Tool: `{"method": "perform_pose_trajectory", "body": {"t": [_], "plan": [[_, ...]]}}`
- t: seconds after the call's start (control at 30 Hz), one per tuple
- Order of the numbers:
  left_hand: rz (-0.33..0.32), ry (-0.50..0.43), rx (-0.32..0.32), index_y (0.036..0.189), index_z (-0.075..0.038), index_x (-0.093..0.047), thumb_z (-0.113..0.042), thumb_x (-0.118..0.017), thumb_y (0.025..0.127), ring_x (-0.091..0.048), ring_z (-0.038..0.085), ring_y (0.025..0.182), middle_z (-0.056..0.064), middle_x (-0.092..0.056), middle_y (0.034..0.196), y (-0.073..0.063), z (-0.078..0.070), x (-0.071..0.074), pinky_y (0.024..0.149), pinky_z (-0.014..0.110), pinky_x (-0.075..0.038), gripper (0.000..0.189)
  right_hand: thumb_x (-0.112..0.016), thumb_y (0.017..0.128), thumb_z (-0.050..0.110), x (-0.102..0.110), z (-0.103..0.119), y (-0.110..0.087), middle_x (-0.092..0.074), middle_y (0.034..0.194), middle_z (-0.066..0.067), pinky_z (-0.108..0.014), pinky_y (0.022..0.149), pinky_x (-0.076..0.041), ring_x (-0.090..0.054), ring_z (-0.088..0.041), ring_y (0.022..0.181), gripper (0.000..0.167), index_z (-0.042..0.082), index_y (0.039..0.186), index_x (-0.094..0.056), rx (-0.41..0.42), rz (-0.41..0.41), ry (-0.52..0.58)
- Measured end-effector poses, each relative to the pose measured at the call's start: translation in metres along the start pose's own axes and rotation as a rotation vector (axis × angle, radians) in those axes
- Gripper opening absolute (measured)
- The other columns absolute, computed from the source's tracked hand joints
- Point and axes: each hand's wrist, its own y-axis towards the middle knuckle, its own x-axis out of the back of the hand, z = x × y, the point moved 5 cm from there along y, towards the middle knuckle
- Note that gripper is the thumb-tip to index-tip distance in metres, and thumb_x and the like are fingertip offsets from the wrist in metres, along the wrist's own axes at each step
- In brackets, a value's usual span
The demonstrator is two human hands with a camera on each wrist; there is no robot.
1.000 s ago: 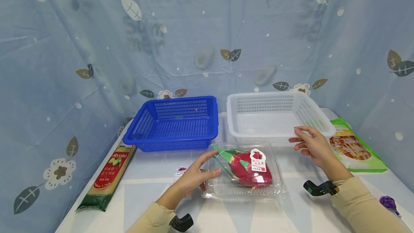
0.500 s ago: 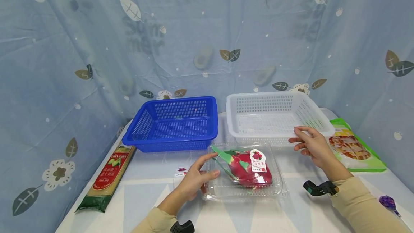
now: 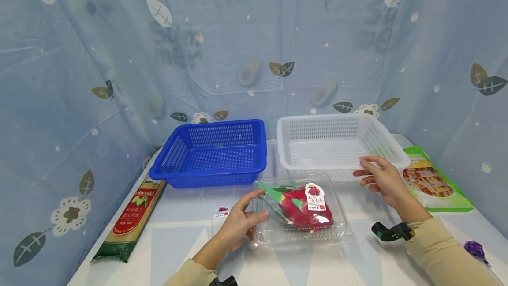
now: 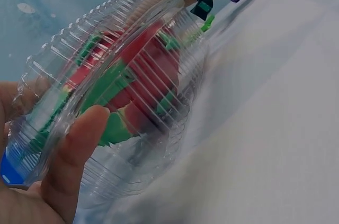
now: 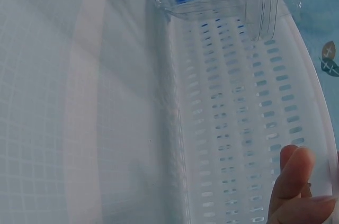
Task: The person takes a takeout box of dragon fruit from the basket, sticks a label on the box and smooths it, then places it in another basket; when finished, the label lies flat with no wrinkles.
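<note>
A clear plastic clamshell box [image 3: 278, 235] stands close in front of the baskets, with a red and green dragon fruit [image 3: 297, 212] inside and a white label on its lid. My left hand [image 3: 236, 224] grips the box's left end; the left wrist view has its thumb [image 4: 71, 155] on the near side and the other fingers partly hidden behind the plastic. Off to the right, my right hand [image 3: 382, 181] holds nothing, its fingers loosely bent just before the front rim of the white basket [image 3: 313, 166]. In the right wrist view that hand [image 5: 299, 189] overlaps the basket's slotted side.
A blue basket [image 3: 222, 172] stands back left, the white one beside it. A spaghetti bag [image 3: 132, 217] lies along the left edge. At right are a green-edged food packet [image 3: 430, 182] and a purple-wrapped lollipop [image 3: 475, 249]. A small labelled package [image 3: 220, 213] lies partly behind my left hand.
My left hand and the near edge of the box have shifted very slightly toward me. The right hand stays by the white basket. The head view has moved a little.
</note>
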Motion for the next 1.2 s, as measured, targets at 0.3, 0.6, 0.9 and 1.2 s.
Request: {"method": "perform_pose_trajectory", "body": {"t": [0.3,0.6,0.9,1.2], "plan": [[-0.004,-0.016,-0.008,0.148,-0.022,-0.043,-0.010,-0.073,0.086,-0.047,0.003,0.054,0.017,-0.015,0.160,-0.005,-0.004,-0.001,0.039,0.018,-0.041,0.070,-0.058,0.097,0.044,-0.003,0.003,0.002,-0.074,0.081,0.012,-0.019,0.048,-0.048,-0.065,-0.006,0.058,0.019,0.034,0.113,-0.052,-0.007,0.002,0.012],[0.035,-0.031,-0.004,0.151,-0.023,-0.039,-0.011,-0.070,0.089,-0.047,0.003,0.057,0.014,-0.014,0.161,-0.011,-0.013,-0.006,0.040,0.019,-0.044,0.071,-0.059,0.097,0.042,-0.004,0.003,0.003,-0.075,0.080,0.012,-0.019,0.048,-0.047,-0.064,-0.006,0.058,0.018,0.033,0.112,-0.053,-0.008,0.008,0.025],[0.060,-0.049,-0.053,0.153,-0.025,-0.034,-0.010,-0.066,0.092,-0.051,0.004,0.061,0.012,-0.012,0.162,-0.022,-0.043,-0.013,0.042,0.022,-0.049,0.071,-0.060,0.098,0.036,-0.003,0.003,0.003,-0.076,0.083,0.009,-0.018,0.047,-0.046,-0.064,-0.006,0.057,0.009,0.033,0.107,-0.060,-0.033,0.032,0.100],[0.021,-0.047,-0.088,0.153,-0.029,-0.031,-0.011,-0.064,0.094,-0.060,0.010,0.068,0.015,-0.025,0.157,-0.018,-0.082,-0.018,0.042,0.025,-0.052,0.070,-0.059,0.100,0.026,-0.002,0.003,0.002,-0.076,0.083,0.005,-0.018,0.049,-0.046,-0.064,-0.006,0.059,0.008,0.027,0.099,-0.067,-0.056,0.074,0.212]]}}
